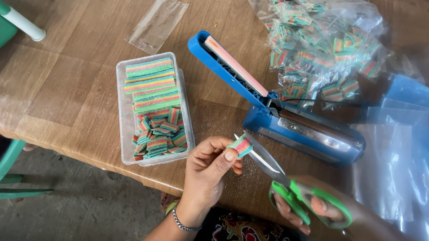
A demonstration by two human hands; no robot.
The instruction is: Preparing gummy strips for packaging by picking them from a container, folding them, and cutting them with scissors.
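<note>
Right hand (pixel 317 209) partly behind green scissors (pixel 293 189) handles, its wrist cut off at the bottom edge.

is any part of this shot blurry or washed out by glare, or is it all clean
Head view: mostly sharp under soft daylight; the candy piece in the left hand and the scissors in the right hand are crisp. Pale glare washes the wooden table at left, and the clear bags at right shine hazily. The edges bow slightly from the wide lens.
</note>
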